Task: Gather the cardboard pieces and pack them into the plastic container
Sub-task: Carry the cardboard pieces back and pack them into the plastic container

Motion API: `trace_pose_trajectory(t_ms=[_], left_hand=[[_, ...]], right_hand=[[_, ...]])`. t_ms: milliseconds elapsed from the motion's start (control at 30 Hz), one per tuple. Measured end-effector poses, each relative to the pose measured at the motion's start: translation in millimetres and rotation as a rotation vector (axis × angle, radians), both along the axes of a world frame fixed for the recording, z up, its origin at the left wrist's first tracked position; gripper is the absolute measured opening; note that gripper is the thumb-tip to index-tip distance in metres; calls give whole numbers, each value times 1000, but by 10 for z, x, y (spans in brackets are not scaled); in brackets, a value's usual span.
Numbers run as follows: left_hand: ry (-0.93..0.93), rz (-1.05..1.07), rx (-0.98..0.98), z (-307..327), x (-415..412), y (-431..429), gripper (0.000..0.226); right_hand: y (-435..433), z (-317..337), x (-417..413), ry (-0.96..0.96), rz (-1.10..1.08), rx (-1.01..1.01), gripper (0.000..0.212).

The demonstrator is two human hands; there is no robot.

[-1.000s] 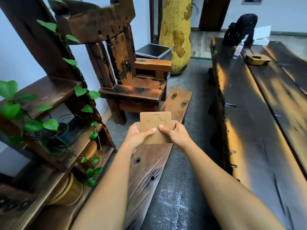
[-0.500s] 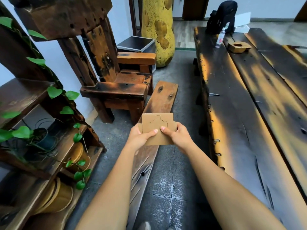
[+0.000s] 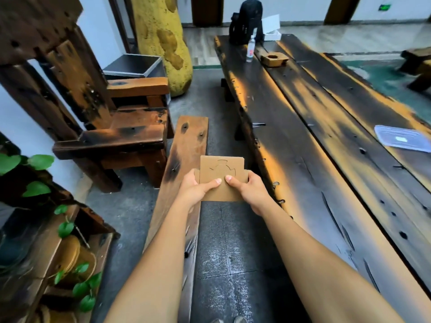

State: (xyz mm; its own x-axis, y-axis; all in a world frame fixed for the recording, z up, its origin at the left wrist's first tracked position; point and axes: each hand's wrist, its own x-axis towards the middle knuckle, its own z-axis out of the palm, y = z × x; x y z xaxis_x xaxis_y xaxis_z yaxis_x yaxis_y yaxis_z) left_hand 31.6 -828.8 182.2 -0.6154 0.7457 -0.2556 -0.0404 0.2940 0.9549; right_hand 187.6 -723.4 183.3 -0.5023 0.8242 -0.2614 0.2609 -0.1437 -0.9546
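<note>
I hold a stack of flat brown cardboard pieces (image 3: 221, 173) in front of me, over the floor and a low bench. The top piece has a cut-out outline on it. My left hand (image 3: 194, 191) grips the stack's left edge, thumb on top. My right hand (image 3: 250, 192) grips its right edge the same way. A clear plastic container lid (image 3: 402, 138) lies flat on the long dark wooden table (image 3: 326, 159) at the right. The container's body is out of sight.
A low wooden bench (image 3: 184, 164) runs along the floor under my hands. A heavy wooden chair (image 3: 116, 127) stands to the left, with a shelf of green plants (image 3: 35, 173) beside it. A bottle (image 3: 250, 48), a wooden block (image 3: 274, 59) and a black bag (image 3: 245, 22) sit at the table's far end.
My view has swung to the right and the table now fills more of it, with the plastic lid coming into sight. Both hands keep the same hold on the cardboard.
</note>
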Motion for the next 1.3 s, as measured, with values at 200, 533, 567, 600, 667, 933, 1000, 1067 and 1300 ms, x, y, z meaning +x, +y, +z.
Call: trace_pose_trajectory(t_ms=[200, 533, 567, 600, 667, 933, 1000, 1067, 1300], left_hand=[[-21, -93, 9, -52, -49, 190, 47], [-59, -269, 11, -205, 50, 545, 50], [-63, -291, 10, -212, 79, 582, 50], [-67, -305, 9, -217, 104, 608, 50], [-73, -335, 16, -226, 171, 670, 48], [-66, -467, -15, -243, 538, 877, 50], [-70, -493, -11, -244, 657, 920, 50], [-70, -506, -17, -241, 730, 946, 50], [-69, -583, -21, -177, 1190, 1049, 56]], right_hand=[[15, 23, 65, -8, -81, 9, 49], [36, 21, 311, -8, -233, -31, 53], [40, 21, 350, -14, -250, -35, 55], [43, 22, 381, -14, -265, -38, 56], [46, 34, 459, -12, -298, -25, 51], [27, 19, 872, -36, -409, -7, 51], [21, 11, 999, -38, -446, -17, 53], [26, 9, 1078, -40, -462, -21, 51], [18, 24, 1549, -15, -509, -24, 50]])
